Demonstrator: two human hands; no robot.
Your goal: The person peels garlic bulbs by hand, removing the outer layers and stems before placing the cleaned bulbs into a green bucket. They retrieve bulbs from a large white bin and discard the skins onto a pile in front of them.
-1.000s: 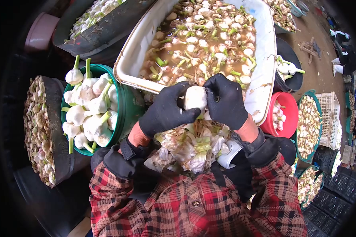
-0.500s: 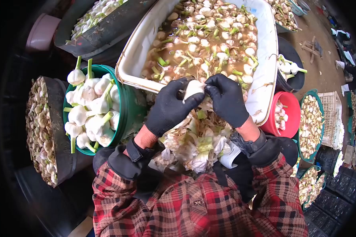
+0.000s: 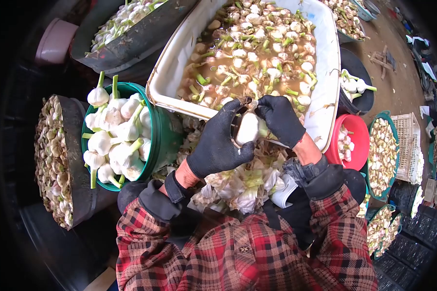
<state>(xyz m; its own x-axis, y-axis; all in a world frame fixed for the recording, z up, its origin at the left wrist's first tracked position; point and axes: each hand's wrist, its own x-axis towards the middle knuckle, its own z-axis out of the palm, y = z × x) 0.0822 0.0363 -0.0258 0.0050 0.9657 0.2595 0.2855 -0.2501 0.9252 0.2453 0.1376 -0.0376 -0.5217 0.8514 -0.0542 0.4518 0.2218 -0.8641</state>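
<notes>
My left hand, in a black glove, curls around a white garlic bulb, with the thumb beneath it. My right hand, also gloved, is closed at the bulb's right side and pinches its brownish skin or roots near the top; the fingertips are partly hidden. Just below both hands lies a heap of peeled garlic skins on my lap. Beyond them stands a white tub of brownish water, full of floating garlic bulbs with green stem stubs.
On the left, a green bucket holds clean white bulbs. To the right sit a red bucket with small bulbs and a black bucket. Farther right are a tub of garlic and a cream crate.
The bulb has turned between my hands and shows more white surface. My left thumb has moved down away from it, and brownish skin or roots now stand at its top.
</notes>
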